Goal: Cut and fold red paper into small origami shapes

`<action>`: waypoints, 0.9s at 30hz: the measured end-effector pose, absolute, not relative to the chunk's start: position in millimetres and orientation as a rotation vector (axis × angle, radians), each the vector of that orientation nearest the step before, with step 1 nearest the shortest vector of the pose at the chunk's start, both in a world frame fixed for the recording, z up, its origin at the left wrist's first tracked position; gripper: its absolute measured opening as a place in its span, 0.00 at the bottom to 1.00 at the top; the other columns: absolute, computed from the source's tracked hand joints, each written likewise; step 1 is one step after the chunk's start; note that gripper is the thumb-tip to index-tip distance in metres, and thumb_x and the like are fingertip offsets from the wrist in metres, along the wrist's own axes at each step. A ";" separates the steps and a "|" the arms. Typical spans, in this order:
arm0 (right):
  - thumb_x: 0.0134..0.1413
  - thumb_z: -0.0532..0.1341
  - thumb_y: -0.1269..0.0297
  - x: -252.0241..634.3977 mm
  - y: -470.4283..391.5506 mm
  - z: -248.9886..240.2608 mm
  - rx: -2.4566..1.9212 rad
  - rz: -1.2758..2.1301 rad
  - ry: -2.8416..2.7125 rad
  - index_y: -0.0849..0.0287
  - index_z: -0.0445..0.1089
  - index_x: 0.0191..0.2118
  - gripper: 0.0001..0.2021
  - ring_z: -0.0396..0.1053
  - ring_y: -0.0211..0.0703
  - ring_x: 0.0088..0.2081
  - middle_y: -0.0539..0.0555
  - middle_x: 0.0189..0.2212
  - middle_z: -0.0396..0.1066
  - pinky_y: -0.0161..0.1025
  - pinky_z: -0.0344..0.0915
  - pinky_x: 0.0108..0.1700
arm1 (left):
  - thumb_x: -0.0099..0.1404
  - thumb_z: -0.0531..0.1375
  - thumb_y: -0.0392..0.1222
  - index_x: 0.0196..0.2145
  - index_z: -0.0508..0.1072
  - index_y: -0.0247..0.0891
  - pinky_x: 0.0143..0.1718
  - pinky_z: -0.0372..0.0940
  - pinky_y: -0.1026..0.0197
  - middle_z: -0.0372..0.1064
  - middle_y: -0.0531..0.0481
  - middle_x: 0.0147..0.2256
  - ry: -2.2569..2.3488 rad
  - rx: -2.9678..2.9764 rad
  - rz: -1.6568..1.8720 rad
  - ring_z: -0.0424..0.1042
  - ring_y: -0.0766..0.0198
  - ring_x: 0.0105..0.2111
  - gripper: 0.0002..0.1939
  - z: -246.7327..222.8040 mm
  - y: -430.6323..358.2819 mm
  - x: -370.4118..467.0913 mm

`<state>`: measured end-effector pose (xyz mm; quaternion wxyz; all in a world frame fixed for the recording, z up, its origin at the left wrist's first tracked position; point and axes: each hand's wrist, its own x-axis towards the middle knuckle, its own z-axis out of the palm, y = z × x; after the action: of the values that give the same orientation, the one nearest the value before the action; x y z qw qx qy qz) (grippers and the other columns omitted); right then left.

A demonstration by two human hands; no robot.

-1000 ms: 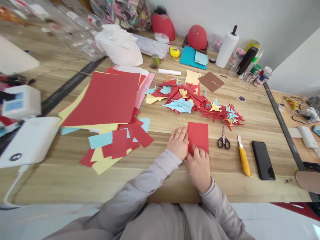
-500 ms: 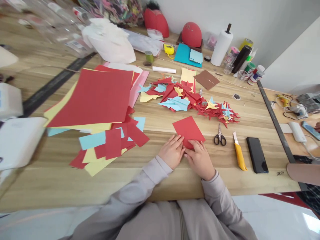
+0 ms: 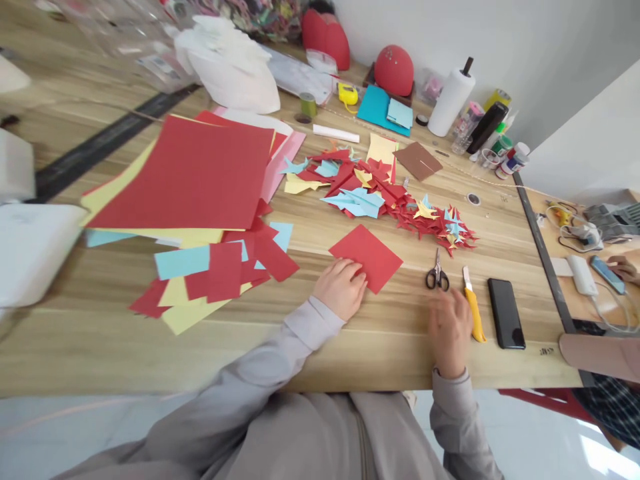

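Observation:
A square sheet of red paper [image 3: 375,257] lies turned like a diamond on the table in front of me. My left hand [image 3: 341,287] rests at its lower left edge, fingers bent and closed on the paper. Out to the right, my right hand [image 3: 451,330] is smeared by motion, so its fingers do not show clearly. Just beyond that hand are small scissors with black handles [image 3: 437,277]. Close on its right side lies a yellow utility knife [image 3: 475,313] with the blade out.
Large red sheets [image 3: 200,173] and cut pieces [image 3: 225,270] lie at left. Folded paper shapes [image 3: 355,200] are heaped behind the red square. A black phone [image 3: 507,313] lies at right, near a pink cylinder [image 3: 597,357]. Another person's hand [image 3: 625,269] is at the far right.
My right hand has left the red paper and moved right, towards the scissors and utility knife. My left hand stays at the paper, which now sits slightly turned.

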<state>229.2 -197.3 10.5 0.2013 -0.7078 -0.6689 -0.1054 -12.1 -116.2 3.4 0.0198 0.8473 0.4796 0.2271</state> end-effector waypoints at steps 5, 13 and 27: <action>0.59 0.52 0.56 281.7 -208.0 -8.4 -2.228 -0.454 -1.616 0.69 0.62 0.57 0.26 0.62 0.60 0.48 0.71 0.47 0.64 0.55 0.60 0.47 | 0.63 0.56 0.48 0.50 0.72 0.32 0.57 0.56 0.44 0.59 0.33 0.58 1.693 2.461 0.517 0.56 0.43 0.59 0.22 13.9 -83.7 -0.3; 0.62 0.47 0.56 280.3 -211.2 4.6 -2.090 -0.266 -1.370 0.65 0.67 0.53 0.23 0.66 0.55 0.44 0.67 0.41 0.69 0.51 0.61 0.46 | 0.56 0.58 0.64 0.59 0.61 0.37 0.61 0.44 0.40 0.46 0.32 0.64 1.614 2.447 0.424 0.46 0.40 0.63 0.40 -8.8 -63.9 5.1; 0.44 0.65 0.48 223.0 -182.5 19.4 -1.822 0.992 -0.983 0.62 0.69 0.49 0.28 0.63 0.35 0.21 0.51 0.26 0.71 0.31 0.59 0.18 | 0.62 0.55 0.58 0.57 0.65 0.37 0.62 0.46 0.43 0.50 0.37 0.63 1.590 2.442 0.508 0.48 0.43 0.63 0.31 -13.0 -67.9 1.6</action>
<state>223.0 -182.5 19.4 0.4106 -0.7237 -0.3904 0.3939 1.6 -67.9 -13.0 0.0918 0.8221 0.5352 0.1709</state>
